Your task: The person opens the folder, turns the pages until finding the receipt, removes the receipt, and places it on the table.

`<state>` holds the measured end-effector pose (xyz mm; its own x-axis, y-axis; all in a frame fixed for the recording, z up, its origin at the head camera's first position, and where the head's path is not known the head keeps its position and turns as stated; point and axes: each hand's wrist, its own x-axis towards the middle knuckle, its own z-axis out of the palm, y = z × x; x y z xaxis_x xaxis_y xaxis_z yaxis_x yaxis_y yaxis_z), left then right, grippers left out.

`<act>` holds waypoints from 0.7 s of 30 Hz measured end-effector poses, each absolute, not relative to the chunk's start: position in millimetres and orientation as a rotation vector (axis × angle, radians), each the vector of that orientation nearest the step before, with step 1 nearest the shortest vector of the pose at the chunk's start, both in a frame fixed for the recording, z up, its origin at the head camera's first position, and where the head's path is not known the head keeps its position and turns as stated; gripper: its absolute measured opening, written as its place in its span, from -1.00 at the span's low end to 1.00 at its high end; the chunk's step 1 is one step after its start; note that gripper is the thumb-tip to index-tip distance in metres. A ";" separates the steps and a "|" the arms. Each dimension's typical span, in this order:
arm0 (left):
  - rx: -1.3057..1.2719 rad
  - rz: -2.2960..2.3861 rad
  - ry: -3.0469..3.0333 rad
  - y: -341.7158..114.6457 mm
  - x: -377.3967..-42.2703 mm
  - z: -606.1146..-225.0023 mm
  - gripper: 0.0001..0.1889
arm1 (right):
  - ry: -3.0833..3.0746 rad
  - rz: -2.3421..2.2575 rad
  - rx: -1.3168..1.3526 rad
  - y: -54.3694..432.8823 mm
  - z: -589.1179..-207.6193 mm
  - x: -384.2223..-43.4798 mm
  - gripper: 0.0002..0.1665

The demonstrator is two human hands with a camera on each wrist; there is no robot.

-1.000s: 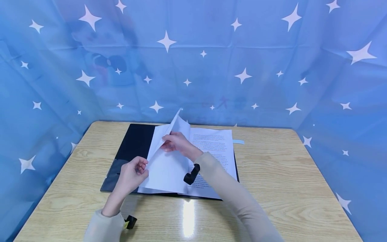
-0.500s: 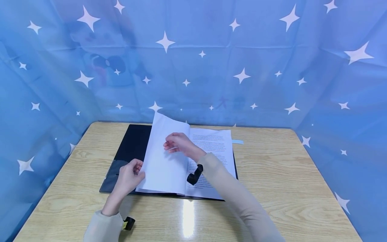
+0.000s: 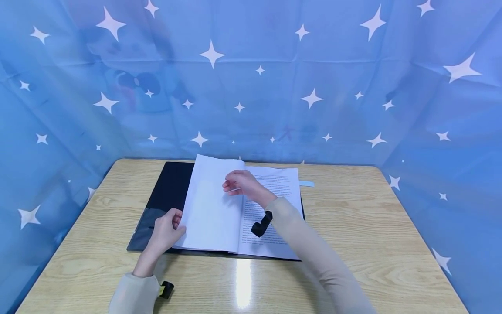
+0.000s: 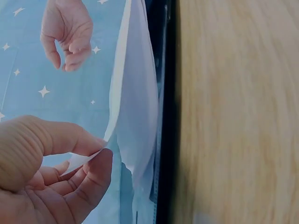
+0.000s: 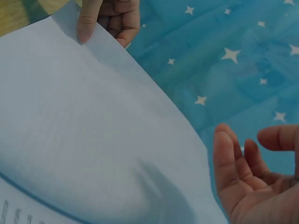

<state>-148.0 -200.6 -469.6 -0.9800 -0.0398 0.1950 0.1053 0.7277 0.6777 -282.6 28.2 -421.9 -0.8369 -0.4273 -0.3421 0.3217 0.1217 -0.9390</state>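
An open folder (image 3: 172, 185) with a black cover lies on the table, bearing a stack of paper sheets. My left hand (image 3: 164, 229) pinches the lower left corner of a blank white sheet (image 3: 209, 209) between thumb and index finger. In the left wrist view that sheet (image 4: 114, 107) curves up, apart from the pages under it. My right hand (image 3: 244, 183) hovers over the sheet near the fold, fingers loosely bent and holding nothing, as the right wrist view shows at the hand (image 5: 254, 186). To the right lies a printed page (image 3: 251, 240), partly hidden by my right forearm.
A light blue tab (image 3: 306, 183) sticks out from the right edge of the papers. The wooden table (image 3: 353, 226) extends on both sides of the folder. Behind it hangs a blue curtain (image 3: 274, 87) with white stars.
The sheet has swung over to the left and come down flatter. My right hand has let go of its upper part and drawn back right. The left hand still pinches the corner, slightly lower.
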 end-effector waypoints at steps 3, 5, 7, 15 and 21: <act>-0.044 -1.093 -2.759 -201.5 -149.5 -471.6 -0.75 | 1.870 -1.781 -0.096 35.7 -424.2 -284.6 -0.59; -0.039 -1.097 -2.774 -201.9 -150.6 -472.8 -0.74 | 1.880 -1.783 -0.086 40.6 -425.4 -286.1 -0.59; -0.031 -1.101 -2.789 -202.3 -151.6 -473.9 -0.74 | 1.884 -1.789 -0.073 45.8 -426.9 -288.0 -0.59; 0.000 -1.108 -2.851 -202.6 -154.7 -478.4 -0.72 | 1.910 -1.805 -0.045 68.4 -429.9 -294.2 -0.57; 0.012 -1.105 -2.882 -201.8 -156.1 -479.7 -0.70 | 1.929 -1.832 -0.043 87.5 -431.4 -298.3 -0.58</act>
